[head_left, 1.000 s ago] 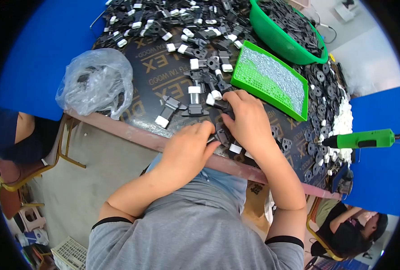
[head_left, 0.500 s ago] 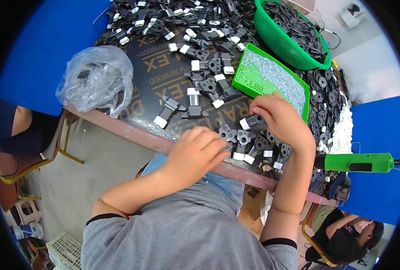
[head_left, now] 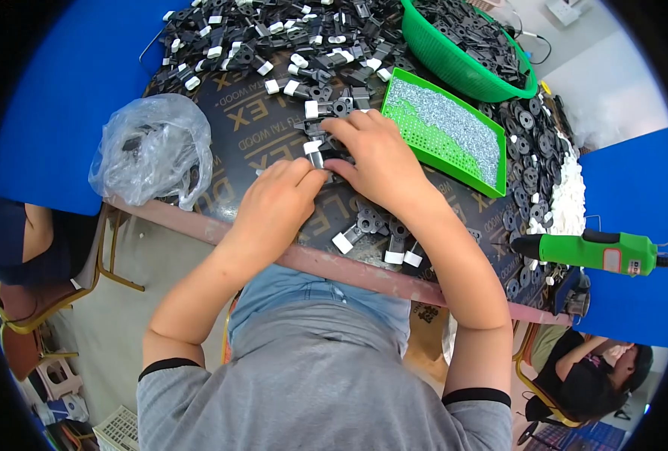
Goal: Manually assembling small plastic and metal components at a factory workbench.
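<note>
Both my hands are together over the table among black plastic parts with white ends. My left hand (head_left: 277, 197) is closed, its fingers bent down and its fingertips at the lower end of a black plastic part (head_left: 314, 155) with a white cap. What lies under the palm is hidden. Just to the right, my right hand (head_left: 374, 156) reaches over other parts, thumb and fingers apart, the thumb close to my left fingertips. A few more capped parts (head_left: 364, 223) lie near the table edge, partly covered by my right forearm.
A green tray (head_left: 501, 177) of small silvery pieces sits right of my hands. Behind it stands a green basket (head_left: 454, 64) of black parts. Left is a clear plastic bag (head_left: 153, 143). A green power screwdriver (head_left: 593, 252) hangs at right, near black discs (head_left: 525, 150) and white pieces (head_left: 569, 199).
My right hand has moved left and away from me, from the parts near the edge to those left of the tray. My left hand has shifted left and farther over the table.
</note>
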Demonstrator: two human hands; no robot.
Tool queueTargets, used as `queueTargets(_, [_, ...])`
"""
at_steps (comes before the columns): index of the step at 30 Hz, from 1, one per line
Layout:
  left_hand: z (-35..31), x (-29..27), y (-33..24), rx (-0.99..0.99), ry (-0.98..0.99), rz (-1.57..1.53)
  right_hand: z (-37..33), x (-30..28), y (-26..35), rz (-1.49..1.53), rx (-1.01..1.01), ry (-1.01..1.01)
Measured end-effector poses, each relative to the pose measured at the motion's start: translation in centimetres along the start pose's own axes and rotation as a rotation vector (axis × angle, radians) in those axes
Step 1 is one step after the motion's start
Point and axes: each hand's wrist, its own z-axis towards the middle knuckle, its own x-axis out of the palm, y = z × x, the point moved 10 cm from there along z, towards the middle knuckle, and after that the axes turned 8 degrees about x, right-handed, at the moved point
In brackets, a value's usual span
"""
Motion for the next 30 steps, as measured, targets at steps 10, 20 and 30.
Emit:
queueTargets(10, [2.9, -4.9, 3.2, -0.041, -0.224, -0.064, 0.3, -1.8, -2.0, 0.251, 0.134, -0.097])
queueTargets(20, [6.2, 0.0, 8.9, -0.256, 0.106, -0.409, -1.9, -2.0, -2.3, 0.241, 0.082, 0.152])
queueTargets(30, [21.8, -12.4, 13.9, -0.202, -0.297, -0.388, -3.1, 0.9, 0.0, 0.066, -0.086, 0.123])
